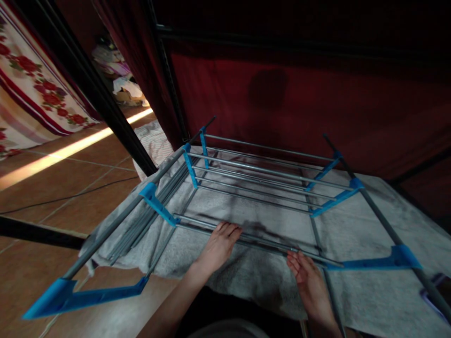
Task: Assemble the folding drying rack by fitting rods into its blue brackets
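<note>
A rack of grey metal tubes with blue plastic brackets lies across a grey cloth in front of me. My left hand (224, 241) has its fingers over a thin metal rod (262, 241) near the rack's front. Towards that rod's right end, my right hand (307, 276) holds it with bent fingers. The rod's left end meets a blue bracket (158, 206); its right end lies over another blue bracket (375, 263), and I cannot tell whether it is seated. A second rod runs just beneath it, partly hidden by my hands. Further back, several crossbars (260, 167) span the brackets.
Several loose grey tubes (155, 211) lie on the grey cloth (373, 300) at left. A black post (116, 126) rises beside the tiled floor (66, 183). Dark red fabric (299, 103) hangs behind the rack. A cable (70, 194) crosses the floor.
</note>
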Tool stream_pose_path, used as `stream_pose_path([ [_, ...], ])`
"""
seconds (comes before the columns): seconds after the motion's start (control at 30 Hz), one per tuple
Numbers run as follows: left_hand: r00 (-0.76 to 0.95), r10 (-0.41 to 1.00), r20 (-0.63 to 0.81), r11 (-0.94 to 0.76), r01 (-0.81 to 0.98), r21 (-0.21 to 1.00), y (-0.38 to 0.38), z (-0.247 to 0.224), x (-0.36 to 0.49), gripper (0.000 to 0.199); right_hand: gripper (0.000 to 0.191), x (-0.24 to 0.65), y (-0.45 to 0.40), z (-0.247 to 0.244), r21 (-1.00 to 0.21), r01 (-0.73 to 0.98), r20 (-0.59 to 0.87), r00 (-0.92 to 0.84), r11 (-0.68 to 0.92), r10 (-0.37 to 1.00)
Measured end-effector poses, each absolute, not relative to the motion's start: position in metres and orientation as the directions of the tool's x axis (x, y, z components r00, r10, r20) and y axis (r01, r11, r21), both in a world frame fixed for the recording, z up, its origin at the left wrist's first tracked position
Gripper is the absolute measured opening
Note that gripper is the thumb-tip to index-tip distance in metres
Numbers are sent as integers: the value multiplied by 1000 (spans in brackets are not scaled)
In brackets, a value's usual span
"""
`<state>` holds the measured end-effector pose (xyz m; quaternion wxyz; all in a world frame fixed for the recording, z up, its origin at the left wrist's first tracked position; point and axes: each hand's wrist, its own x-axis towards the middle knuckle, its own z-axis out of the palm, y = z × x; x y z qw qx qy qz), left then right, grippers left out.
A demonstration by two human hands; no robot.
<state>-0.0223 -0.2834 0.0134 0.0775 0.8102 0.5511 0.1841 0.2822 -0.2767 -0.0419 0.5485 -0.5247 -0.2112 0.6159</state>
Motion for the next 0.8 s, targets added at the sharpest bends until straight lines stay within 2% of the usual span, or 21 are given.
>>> stream_pose_path([
  [0.4,285,952,114,-306,907,290,-276,0,-29,37,32,282,-272,-47,-853,-418,-412,169,-313,896],
  [0.63,255,952,171,-298,900,317,-281,0,-30,35,30,282,-273,-45,-855,-417,-406,168,-309,898],
  [0.8,260,958,116,-285,898,335,-277,-15,-29,37,29,284,-274,-52,-871,-380,-399,179,-311,899],
])
